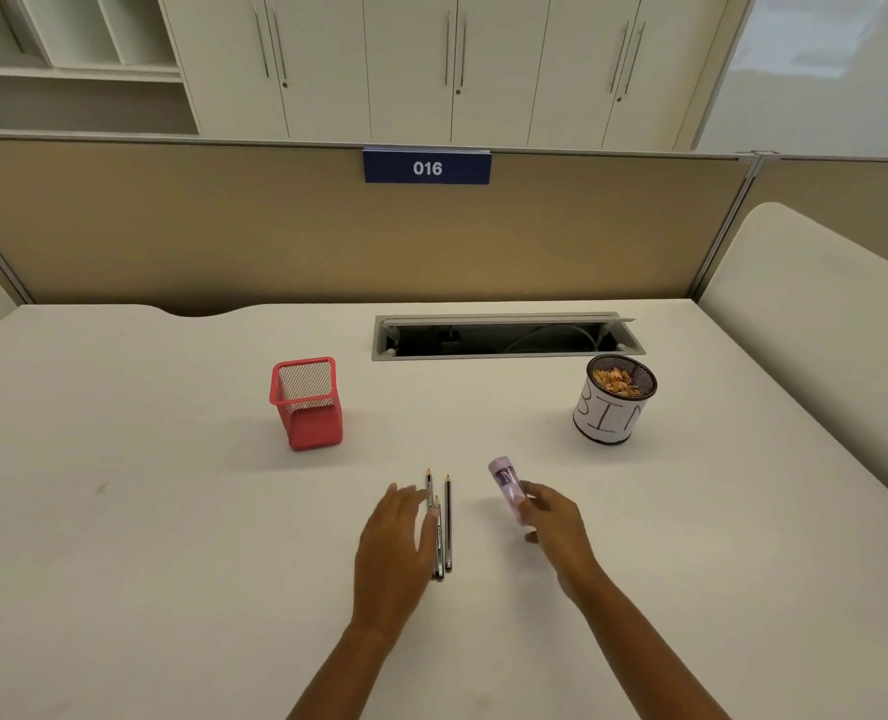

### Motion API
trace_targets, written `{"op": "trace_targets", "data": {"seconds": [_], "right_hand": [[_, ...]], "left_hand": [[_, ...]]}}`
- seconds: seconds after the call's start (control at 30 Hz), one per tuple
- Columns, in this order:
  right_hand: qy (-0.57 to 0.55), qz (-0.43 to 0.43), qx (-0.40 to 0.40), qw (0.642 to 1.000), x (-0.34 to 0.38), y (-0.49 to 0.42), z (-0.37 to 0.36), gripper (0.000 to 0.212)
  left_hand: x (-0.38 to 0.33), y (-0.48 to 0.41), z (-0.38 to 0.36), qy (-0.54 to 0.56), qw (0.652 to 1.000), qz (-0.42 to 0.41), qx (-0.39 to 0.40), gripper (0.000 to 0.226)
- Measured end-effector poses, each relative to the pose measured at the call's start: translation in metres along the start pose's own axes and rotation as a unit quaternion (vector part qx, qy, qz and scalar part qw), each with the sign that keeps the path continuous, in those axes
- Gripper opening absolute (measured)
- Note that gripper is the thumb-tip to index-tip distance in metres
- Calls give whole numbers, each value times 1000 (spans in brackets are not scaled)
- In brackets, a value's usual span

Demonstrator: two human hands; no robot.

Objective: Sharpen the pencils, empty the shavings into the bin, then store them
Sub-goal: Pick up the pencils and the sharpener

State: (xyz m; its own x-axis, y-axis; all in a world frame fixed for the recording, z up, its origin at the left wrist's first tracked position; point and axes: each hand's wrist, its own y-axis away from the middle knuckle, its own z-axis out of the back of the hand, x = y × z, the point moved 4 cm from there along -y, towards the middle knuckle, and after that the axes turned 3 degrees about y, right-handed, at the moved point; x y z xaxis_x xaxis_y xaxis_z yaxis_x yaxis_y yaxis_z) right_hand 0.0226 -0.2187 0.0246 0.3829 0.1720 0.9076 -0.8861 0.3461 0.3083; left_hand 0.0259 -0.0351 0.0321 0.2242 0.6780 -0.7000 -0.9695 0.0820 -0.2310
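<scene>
Pencils [444, 527]: three, on surface [172, 511], long axes pointing away from the person. Left hand [395, 537], open, touched their left side. Right hand [551, 522] gripped sharpener [504, 483], just right.

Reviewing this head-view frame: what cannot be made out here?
- Dark pencils: exact count unclear; left hand overlaps them.
- Lilac tube-shaped sharpener: lower end hidden by right hand; contents too small.
- Red mesh pencil holder: floor hidden by its walls.
- Forearms: cut off by bottom edge.

Even soft indoor light, faint shadows, wide-angle edge bending, slight blur
</scene>
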Motion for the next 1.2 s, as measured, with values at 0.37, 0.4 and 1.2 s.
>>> {"op": "trace_targets", "data": {"seconds": [0.37,0.4,1.2], "right_hand": [[-288,-105,224,925,1,60,-35,31],[-278,-103,231,927,2,62,-35,32],[-24,109,229,967,43,71,-44,20]], "left_hand": [[-25,11,-14,553,777,265,144,28],[-24,12,-13,566,768,266,135,28],[-25,32,-4,648,650,335,213,53]]}}
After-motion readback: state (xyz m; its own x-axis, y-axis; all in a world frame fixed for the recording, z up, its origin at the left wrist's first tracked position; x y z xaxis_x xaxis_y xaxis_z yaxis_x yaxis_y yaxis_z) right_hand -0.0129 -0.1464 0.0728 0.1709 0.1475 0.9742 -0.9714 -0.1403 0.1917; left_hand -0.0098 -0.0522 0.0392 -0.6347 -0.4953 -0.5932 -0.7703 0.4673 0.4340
